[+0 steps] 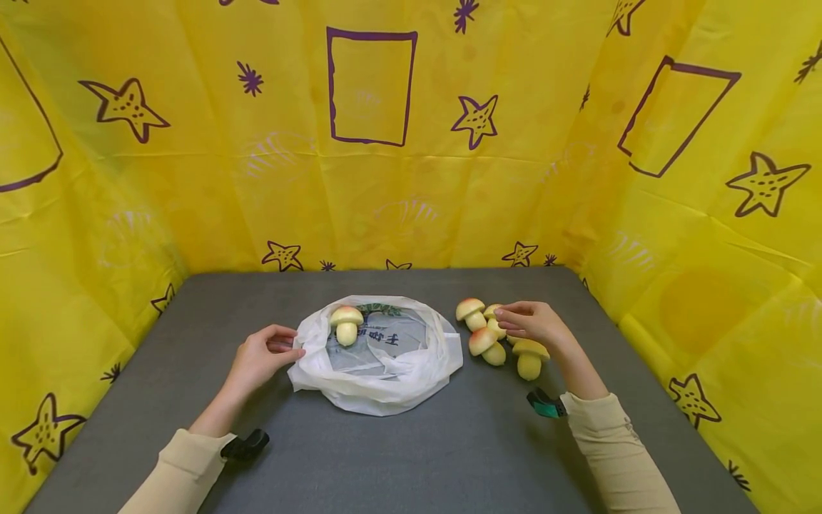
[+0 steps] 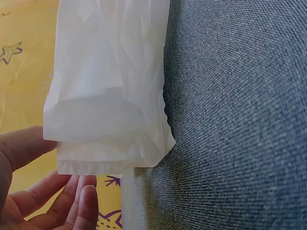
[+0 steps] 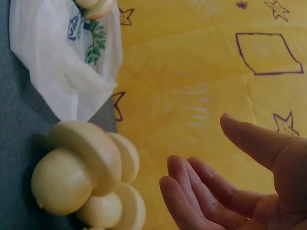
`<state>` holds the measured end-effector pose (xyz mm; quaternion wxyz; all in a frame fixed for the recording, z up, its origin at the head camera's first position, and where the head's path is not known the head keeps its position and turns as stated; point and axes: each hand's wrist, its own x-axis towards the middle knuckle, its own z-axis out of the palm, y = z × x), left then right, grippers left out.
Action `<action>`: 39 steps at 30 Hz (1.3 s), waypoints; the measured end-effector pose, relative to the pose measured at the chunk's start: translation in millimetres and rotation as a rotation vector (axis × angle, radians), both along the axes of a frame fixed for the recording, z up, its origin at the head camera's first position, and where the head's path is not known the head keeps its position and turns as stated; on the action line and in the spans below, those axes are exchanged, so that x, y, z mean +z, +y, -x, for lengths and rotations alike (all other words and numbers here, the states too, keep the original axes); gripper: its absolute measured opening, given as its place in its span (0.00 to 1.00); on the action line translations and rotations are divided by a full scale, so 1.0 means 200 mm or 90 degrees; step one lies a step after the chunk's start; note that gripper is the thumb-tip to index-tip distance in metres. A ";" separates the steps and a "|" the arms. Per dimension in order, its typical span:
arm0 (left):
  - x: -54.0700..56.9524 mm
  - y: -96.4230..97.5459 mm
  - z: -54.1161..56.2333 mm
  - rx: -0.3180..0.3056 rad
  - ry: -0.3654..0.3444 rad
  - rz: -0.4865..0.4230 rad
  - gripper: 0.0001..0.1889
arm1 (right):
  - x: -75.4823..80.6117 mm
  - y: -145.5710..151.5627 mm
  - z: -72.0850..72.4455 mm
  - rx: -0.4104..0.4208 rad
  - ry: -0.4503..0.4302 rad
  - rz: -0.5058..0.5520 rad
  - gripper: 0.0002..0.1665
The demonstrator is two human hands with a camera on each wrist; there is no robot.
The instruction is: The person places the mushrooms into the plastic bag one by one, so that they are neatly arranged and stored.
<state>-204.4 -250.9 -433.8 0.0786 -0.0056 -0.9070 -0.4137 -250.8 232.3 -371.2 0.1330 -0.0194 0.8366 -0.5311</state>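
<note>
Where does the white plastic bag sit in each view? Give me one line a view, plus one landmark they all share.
Head: white plastic bag below the middle, slightly left of centre.
Left wrist: bag left of centre, running down from the top edge.
Right wrist: bag in the upper left.
Shared landmark: yellow cloth with purple-outlined starfish.

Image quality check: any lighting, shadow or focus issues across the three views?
Head: fairly even light, soft shadow on the table beside the right sleeve. Left wrist: grey shading across the lower white bag, left hand dim. Right wrist: right hand dim against the brighter yellow cloth, mushrooms slightly soft.
</note>
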 end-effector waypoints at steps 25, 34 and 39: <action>0.01 0.01 0.00 -0.005 -0.009 0.000 0.23 | -0.08 0.27 -0.19 -0.029 0.004 -0.035 0.36; 0.01 0.00 0.00 -0.005 -0.006 -0.005 0.22 | -0.12 0.33 -0.24 -0.041 -0.003 -0.067 0.35; -0.02 0.00 0.01 -0.002 0.004 0.009 0.22 | -0.16 0.36 -0.26 -0.025 -0.018 -0.081 0.33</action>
